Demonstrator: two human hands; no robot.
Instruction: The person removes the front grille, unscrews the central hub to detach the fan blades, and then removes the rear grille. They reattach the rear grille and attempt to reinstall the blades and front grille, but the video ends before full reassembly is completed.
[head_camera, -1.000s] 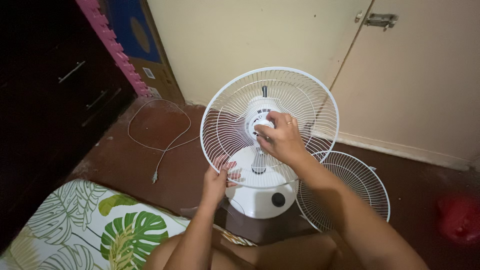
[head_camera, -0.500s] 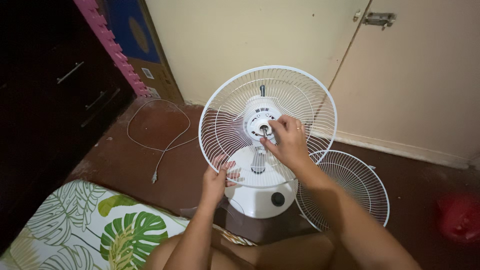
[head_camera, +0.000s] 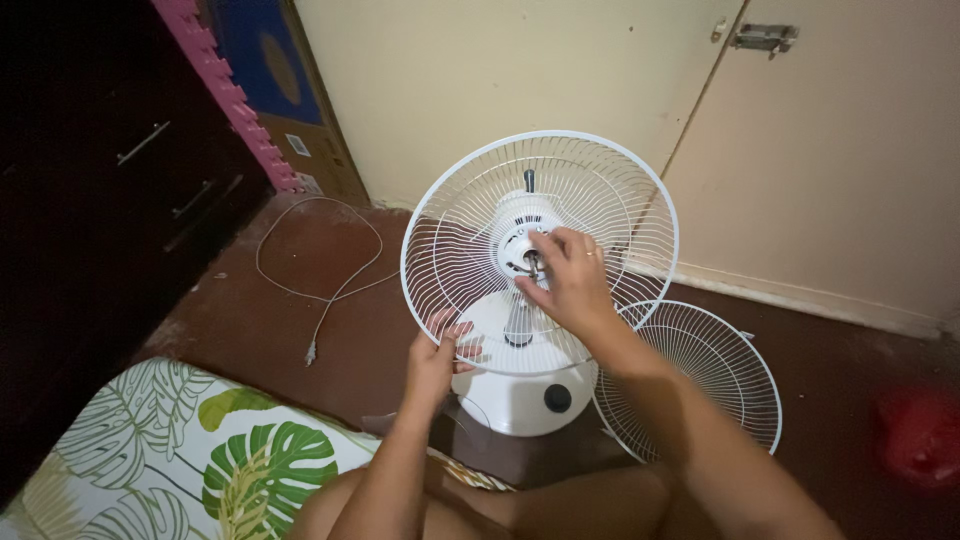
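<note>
A white table fan stands on the floor with its rear wire guard (head_camera: 600, 190) mounted and no blades on. My left hand (head_camera: 438, 360) grips the lower rim of that guard. My right hand (head_camera: 568, 278) reaches through the middle of it, with fingertips pinched at the motor hub and its metal shaft (head_camera: 530, 262). The fan's round white base (head_camera: 520, 395) with a dark knob sits below my hands.
A second loose wire guard (head_camera: 700, 385) leans on the floor to the right of the fan. The fan's white cord and plug (head_camera: 318, 290) trail to the left. A leaf-print cushion (head_camera: 190, 460) lies at bottom left, a dark drawer unit (head_camera: 110, 180) on the left, cream doors behind.
My right hand slid off the hub and uncovered the shaft, then its fingers closed around it again. My left hand stayed on the guard's rim.
</note>
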